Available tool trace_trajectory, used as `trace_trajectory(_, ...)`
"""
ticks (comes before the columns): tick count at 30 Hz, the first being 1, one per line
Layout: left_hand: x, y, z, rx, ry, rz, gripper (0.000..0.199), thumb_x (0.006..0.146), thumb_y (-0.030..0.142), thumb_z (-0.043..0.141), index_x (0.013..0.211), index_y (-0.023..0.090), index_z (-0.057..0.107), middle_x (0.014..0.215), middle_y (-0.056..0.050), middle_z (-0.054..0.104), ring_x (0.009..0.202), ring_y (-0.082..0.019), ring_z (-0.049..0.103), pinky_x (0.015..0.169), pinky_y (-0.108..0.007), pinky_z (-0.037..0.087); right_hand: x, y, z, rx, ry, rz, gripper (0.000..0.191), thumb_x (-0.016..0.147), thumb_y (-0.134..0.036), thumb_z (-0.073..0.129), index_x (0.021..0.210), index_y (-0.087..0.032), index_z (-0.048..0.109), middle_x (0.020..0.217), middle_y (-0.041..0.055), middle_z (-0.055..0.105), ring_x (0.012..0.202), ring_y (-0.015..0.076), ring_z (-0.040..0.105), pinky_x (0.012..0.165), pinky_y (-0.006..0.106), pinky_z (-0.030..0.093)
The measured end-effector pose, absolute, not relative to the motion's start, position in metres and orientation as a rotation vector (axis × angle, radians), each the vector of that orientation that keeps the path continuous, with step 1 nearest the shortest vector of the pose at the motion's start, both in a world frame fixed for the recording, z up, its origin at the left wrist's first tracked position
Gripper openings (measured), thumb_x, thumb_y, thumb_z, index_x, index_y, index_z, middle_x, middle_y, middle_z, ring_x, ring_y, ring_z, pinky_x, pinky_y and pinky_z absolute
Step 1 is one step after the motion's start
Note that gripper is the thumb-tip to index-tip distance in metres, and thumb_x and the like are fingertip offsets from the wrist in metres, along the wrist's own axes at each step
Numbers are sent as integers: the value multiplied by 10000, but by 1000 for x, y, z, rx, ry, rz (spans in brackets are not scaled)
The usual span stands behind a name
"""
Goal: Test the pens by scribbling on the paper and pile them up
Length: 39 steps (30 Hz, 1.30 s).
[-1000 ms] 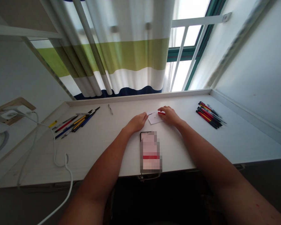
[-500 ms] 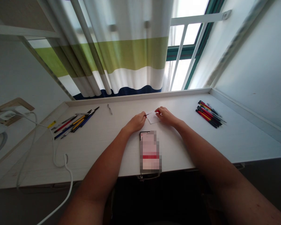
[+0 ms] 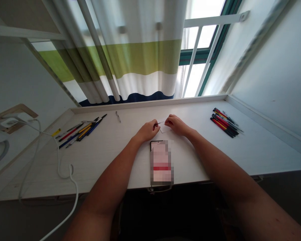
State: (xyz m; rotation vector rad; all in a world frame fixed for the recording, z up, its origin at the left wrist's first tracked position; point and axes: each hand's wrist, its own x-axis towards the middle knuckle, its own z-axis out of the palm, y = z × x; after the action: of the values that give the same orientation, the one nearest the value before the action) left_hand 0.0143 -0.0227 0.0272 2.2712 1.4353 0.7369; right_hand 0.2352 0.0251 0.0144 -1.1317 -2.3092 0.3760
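Note:
Above the middle of the desk, my left hand (image 3: 147,130) is closed in a pinch on a thin stick (image 3: 161,123) that looks like a pen refill, dark at the left and pale toward its other end. My right hand (image 3: 178,125) faces it with the fingertips pinched at the stick's right end. What those fingers hold, if anything, is too small to make out. Beneath the hands lies a small white sheet of paper (image 3: 165,129), partly covered by the fingers. A phone (image 3: 162,162) with its screen lit and blurred lies just in front of the paper.
Several pens (image 3: 81,132) lie in a loose group at the left, and another pile of pens (image 3: 225,124) at the right. One clear pen (image 3: 118,116) lies alone near the back. A white cable (image 3: 72,180) hangs over the desk's (image 3: 102,160) left front edge.
My right hand has moved slightly left, and its fingers have closed in at the end of the thin stick. The left fingers have shifted a little, lower over the paper's edge.

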Motion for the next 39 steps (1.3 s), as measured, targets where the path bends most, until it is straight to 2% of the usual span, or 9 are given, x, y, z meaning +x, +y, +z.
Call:
trace_trajectory(7, 14, -21, 27, 2207, 1302, 891, 250, 966, 397, 630, 1095, 195, 701, 812, -11, 708, 735, -171, 626, 755, -305, 495, 226, 10, 21, -1044, -2205, 512, 150, 938, -270, 630, 886, -189, 746, 969, 75, 663, 844, 212, 638, 827, 379, 532)
trace_trajectory(12, 16, -22, 29, 2148, 1219, 968, 231, 974, 378, 628, 1057, 194, 739, 956, -44, 780, 839, -184, 674, 828, -311, 521, 222, 5, 23, -986, -2076, 623, 192, 917, -373, 672, 872, -193, 722, 944, 67, 674, 809, 201, 626, 788, 368, 534)
trace_trajectory(16, 17, -22, 31, 2106, 1255, 1075, 203, 952, 369, 661, 980, 188, 749, 925, -39, 782, 817, -177, 665, 827, -310, 528, 220, 8, 17, -971, -1956, 730, 207, 925, -403, 642, 905, -207, 702, 889, 44, 702, 806, 198, 632, 779, 365, 547)
trace_trajectory(21, 15, -22, 29, 2089, 1303, 1091, 200, 965, 353, 635, 971, 186, 744, 897, -39, 776, 790, -170, 657, 817, -311, 528, 224, 14, 8, -1052, -2016, 645, 262, 888, -343, 685, 1121, -223, 686, 984, 57, 714, 901, 223, 667, 865, 422, 566)
trace_trajectory(24, 14, -22, 27, 2095, 1309, 1082, 179, 959, 334, 637, 973, 186, 738, 904, -39, 775, 773, -168, 649, 816, -317, 528, 230, 15, 9, -1109, -2080, 452, 319, 859, -312, 730, 1160, -217, 683, 1074, 96, 700, 1018, 262, 656, 927, 461, 553)
trace_trajectory(27, 13, -21, 26, 2099, 1316, 1068, 170, 954, 323, 638, 980, 185, 734, 913, -40, 776, 767, -166, 644, 811, -317, 530, 236, 14, 13, -1244, -2076, 276, 315, 850, -352, 756, 1114, -187, 711, 1099, 129, 689, 1066, 301, 633, 928, 478, 544)
trace_trajectory(31, 13, -21, 26, 2121, 1325, 1029, 170, 954, 312, 633, 996, 186, 738, 938, -48, 780, 784, -175, 654, 819, -325, 536, 237, 14, 11, -1429, -2126, 186, 292, 819, -471, 797, 876, -188, 759, 1028, 145, 698, 1040, 336, 629, 902, 485, 534)
trace_trajectory(35, 14, -20, 25, 2110, 1334, 1051, 182, 963, 314, 624, 1017, 190, 746, 983, -60, 787, 844, -190, 679, 864, -342, 546, 233, 17, 10, -1500, -2165, 236, 161, 860, -349, 752, 780, -209, 753, 968, 127, 731, 961, 300, 655, 868, 444, 520)
trace_trajectory(39, 14, -18, 24, 2070, 1353, 1132, 173, 958, 301, 641, 1031, 193, 755, 996, -71, 791, 879, -202, 695, 896, -356, 547, 229, 15, 15, -1364, -2093, 408, 102, 914, -283, 677, 862, -213, 730, 946, 81, 771, 879, 244, 683, 850, 404, 521)
